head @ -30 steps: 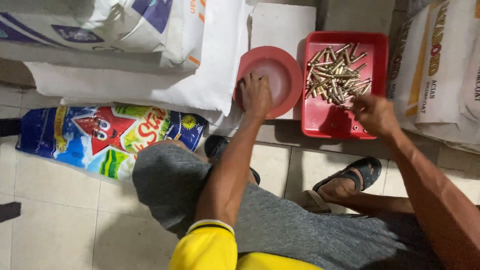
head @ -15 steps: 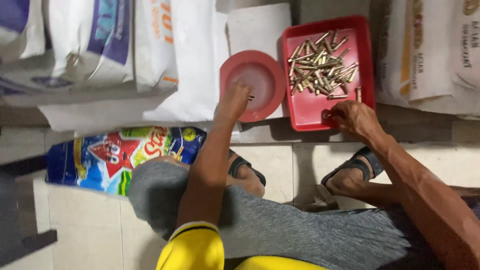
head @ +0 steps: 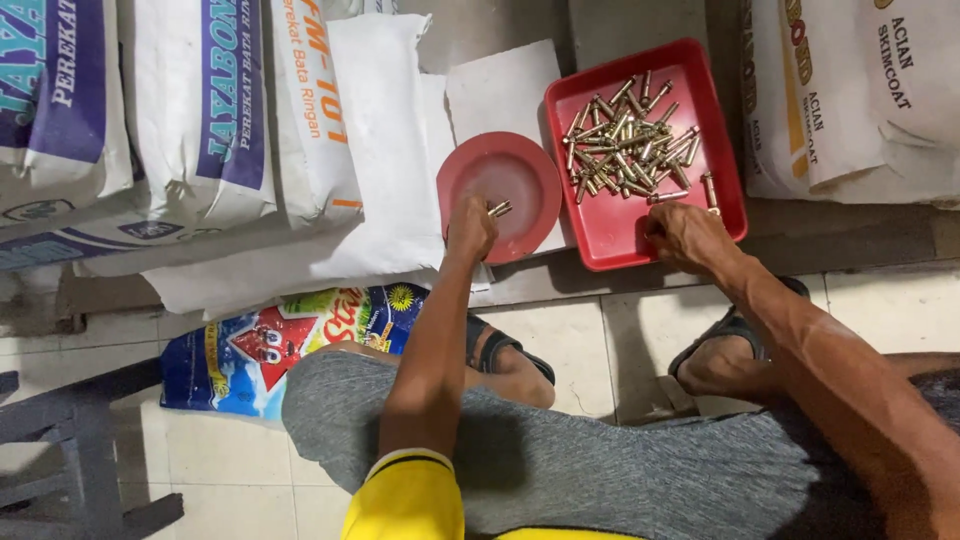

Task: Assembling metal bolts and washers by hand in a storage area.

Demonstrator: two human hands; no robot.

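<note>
brass screws [head: 498, 209] in left hand [head: 470, 226] over red plate [head: 515, 180]

The round plate [head: 500, 185] is the landmark, lying on a flat sheet [head: 500, 85] that reaches out behind it. Just right of the plate sits the square tray [head: 610, 235], with a heap of metal anchor bolts [head: 630, 140] in it. A few bolts [head: 499, 209] lie in the plate under the left hand [head: 470, 225]. The right hand [head: 685, 232] rests at the tray's near edge. Left of the plate stand sacks [head: 200, 110]; far right of it, more sacks [head: 850, 100]. Nearer than the plate, to its left, a printed bag [head: 270, 345] lies on the tiled floor [head: 570, 330].
</note>
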